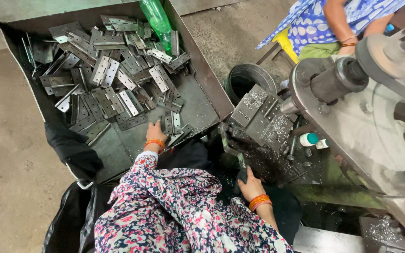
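1. left hand point(155, 132) is in the metal bin point(198, 112) at its near edge, fingers closing on a hinge point(171, 122); best to pinch one leaf clear of the pile
2. hinge's long axis points away toward the far corner
3. right hand point(251, 185) rests flat by the lathe fixture point(258, 115), holding nothing

The fingertips of the left hand point(156, 131) are hidden among grey metal hinge plates point(171, 122). The green plastic bottle point(157, 20) and a second person in blue dotted cloth point(311, 21) are cut off by the top edge.
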